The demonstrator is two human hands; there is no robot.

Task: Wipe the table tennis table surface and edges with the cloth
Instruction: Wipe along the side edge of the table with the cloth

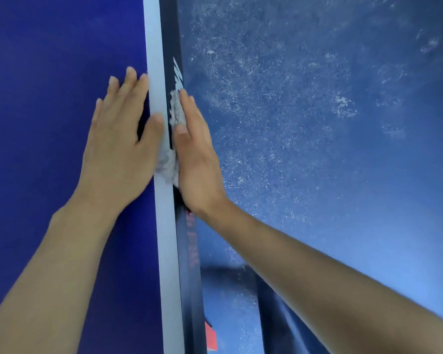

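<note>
Grey cloth is squashed against the dark side of the counter, and a bit of it folds up over the white line on top. The right grip is flat on it, fingers straight and together, pushing it sideways into the side. It is not curled round the cloth, just pressing. The left grip lies flat too, spread out on the blue top with its thumb on the white line. It holds nothing. So the cloth sits between the two, under the right palm and just beside the left thumb. The edge is long and thin and runs away from the person, from near their body to the far end of the view. The cloth lies along it the same way. I think the job now is the edge, and the next rub has to go along that line, forward or back, not across. The right grip is the one to do it, since the cloth is under it. The left looks like it is only steadying. Past the edge is a blue floor with lots of pale dusty marks.
</note>
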